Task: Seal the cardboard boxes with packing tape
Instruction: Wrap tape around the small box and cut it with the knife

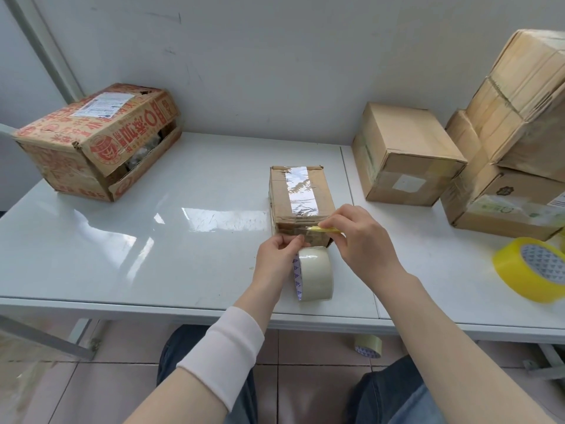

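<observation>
left fingers (290, 240) pinch the clear tape (301, 191) on the near face of the small box (281, 191), thumb and forefinger narrow. right fingers (336, 221) curl round a flat yellow tool (325, 229), tip against the tape at the box's near top edge. left hand (279, 255) at the box's 7 o'clock, right hand (360, 237) at its 5 o'clock.

head view: small box mid tabletop (153, 240), flaps down, a glossy tape strip along the top seam from 12 to 6 o'clock. pale tape roll (315, 273) on edge at the box's 6 o'clock, just beside it, between the wrists. red-printed box (97, 139) at 10 o'clock, side flap gaping. plain box (403, 154) at 2 o'clock. stacked boxes (519, 117) at 3 o'clock, already taped. yellow tape roll (532, 269) at 4 o'clock, tilted. another roll (368, 345) on the floor at 6 o'clock, beyond the tabletop's near edge. white sleeve (223, 353) on the left forearm.
</observation>
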The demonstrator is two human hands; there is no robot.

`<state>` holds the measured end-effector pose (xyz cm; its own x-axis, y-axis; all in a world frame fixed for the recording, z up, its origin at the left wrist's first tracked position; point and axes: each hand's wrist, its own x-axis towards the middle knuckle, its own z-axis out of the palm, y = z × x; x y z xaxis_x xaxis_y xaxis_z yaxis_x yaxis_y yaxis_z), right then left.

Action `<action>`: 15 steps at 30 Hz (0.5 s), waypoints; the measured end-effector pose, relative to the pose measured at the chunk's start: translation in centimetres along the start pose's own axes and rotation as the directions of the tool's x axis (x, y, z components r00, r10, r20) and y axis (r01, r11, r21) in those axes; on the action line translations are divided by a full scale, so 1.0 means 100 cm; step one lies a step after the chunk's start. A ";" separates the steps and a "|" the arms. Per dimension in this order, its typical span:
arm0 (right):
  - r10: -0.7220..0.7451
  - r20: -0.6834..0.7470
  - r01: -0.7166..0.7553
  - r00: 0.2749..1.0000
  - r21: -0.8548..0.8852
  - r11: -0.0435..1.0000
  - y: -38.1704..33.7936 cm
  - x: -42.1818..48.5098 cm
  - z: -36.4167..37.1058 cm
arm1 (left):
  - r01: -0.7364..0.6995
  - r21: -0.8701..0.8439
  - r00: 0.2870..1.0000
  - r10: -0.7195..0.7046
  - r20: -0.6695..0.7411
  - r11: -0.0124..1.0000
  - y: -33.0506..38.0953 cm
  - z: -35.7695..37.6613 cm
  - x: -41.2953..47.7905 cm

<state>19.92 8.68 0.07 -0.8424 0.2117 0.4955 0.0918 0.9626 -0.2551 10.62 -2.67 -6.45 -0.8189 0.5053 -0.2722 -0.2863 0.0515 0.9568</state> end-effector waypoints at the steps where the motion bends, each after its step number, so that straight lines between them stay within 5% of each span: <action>1: -0.004 0.003 0.004 1.000 -0.004 1.000 0.000 0.000 0.001 | 0.003 0.000 1.000 -0.003 0.001 1.000 0.000 0.000 0.000; 8: -0.011 0.014 0.011 1.000 -0.030 1.000 0.002 -0.002 0.003 | 0.005 -0.002 1.000 -0.005 0.001 1.000 -0.005 -0.001 -0.004; 15: 0.228 0.103 -0.220 0.968 -0.089 0.971 0.024 -0.023 -0.010 | -0.030 -0.016 0.999 0.030 0.040 0.999 -0.003 -0.011 -0.011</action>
<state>22.56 10.64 -0.83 -0.8492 0.4074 0.3359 0.3217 0.9037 -0.2826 11.07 -4.14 -6.51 -0.8068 0.5404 -0.2388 -0.2699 0.0224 0.9626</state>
